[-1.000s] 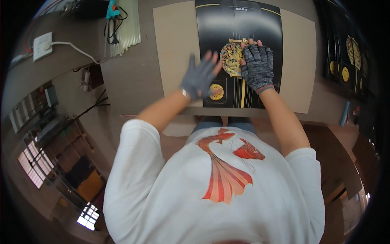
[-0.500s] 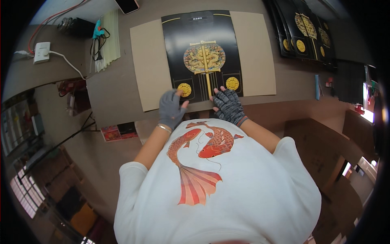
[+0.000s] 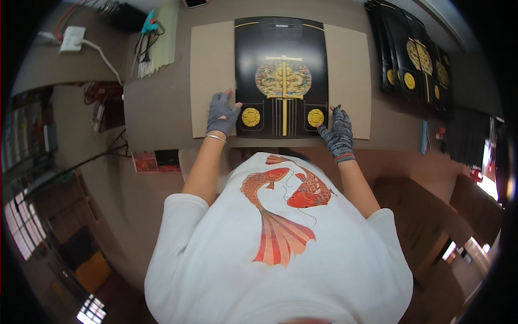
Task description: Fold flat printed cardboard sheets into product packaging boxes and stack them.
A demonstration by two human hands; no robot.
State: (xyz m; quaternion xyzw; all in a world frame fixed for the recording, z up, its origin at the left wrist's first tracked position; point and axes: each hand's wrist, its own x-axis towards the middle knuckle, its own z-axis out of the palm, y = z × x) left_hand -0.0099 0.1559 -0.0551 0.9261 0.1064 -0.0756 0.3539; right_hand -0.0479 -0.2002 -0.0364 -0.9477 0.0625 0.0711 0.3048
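Note:
A black printed panel (image 3: pixel 280 46) with gold medallions and a dragon roundel lies on a wider sheet of tan cardboard (image 3: pixel 348 59), which shows on both sides of it. My left hand (image 3: pixel 222 114), in a grey fingerless glove, rests flat on the cardboard by the panel's lower left edge, its thumb at that edge. At the lower right edge, my right hand (image 3: pixel 340 132) wears a darker mottled fingerless glove. Its thumb touches the panel beside the right medallion (image 3: pixel 315 117), and its fingers stretch forward along the side. Both hands are open.
More black printed panels (image 3: pixel 399 59) are stacked at the far right. Far left are a teal glue gun (image 3: pixel 149 22), a bundle of pale glue sticks (image 3: pixel 167 38) and a white power adapter (image 3: pixel 72 40) with cables. A phone (image 3: pixel 195 2) is cut off at the top edge.
My hands have moved apart, from the panel's near edge to its left and right sides. The panel now lies straighter. The whole view has shifted slightly.

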